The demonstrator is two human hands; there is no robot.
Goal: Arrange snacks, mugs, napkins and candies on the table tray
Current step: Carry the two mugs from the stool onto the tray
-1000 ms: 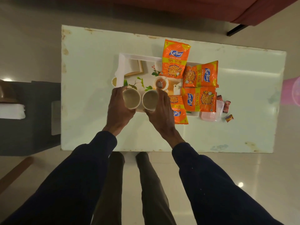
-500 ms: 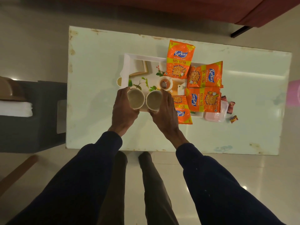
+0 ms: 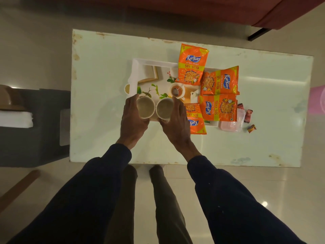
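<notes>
A white printed tray (image 3: pixel 136 67) lies on the pale table (image 3: pixel 98 71). My left hand (image 3: pixel 131 122) grips a cream mug (image 3: pixel 145 108) and my right hand (image 3: pixel 177 125) grips a second mug (image 3: pixel 164 108); the two mugs stand side by side at the tray's near edge. Several orange Kurkure snack packets (image 3: pixel 190 65) cover the tray's right half, one (image 3: pixel 196 120) partly under my right hand. Wrapped candies (image 3: pixel 248 115) lie on the table right of the tray, beside a clear plastic box (image 3: pixel 232 120).
A dark side unit with white folded cloth (image 3: pixel 15 118) stands left of the table. A red sofa (image 3: pixel 290 11) is beyond the far edge, and something pink (image 3: pixel 318 99) shows at the right border. My legs stand at the table's near edge.
Both hands keep hold of the mugs at the tray's near edge; they look about the same relative to the tray. The camera view has shifted slightly.
</notes>
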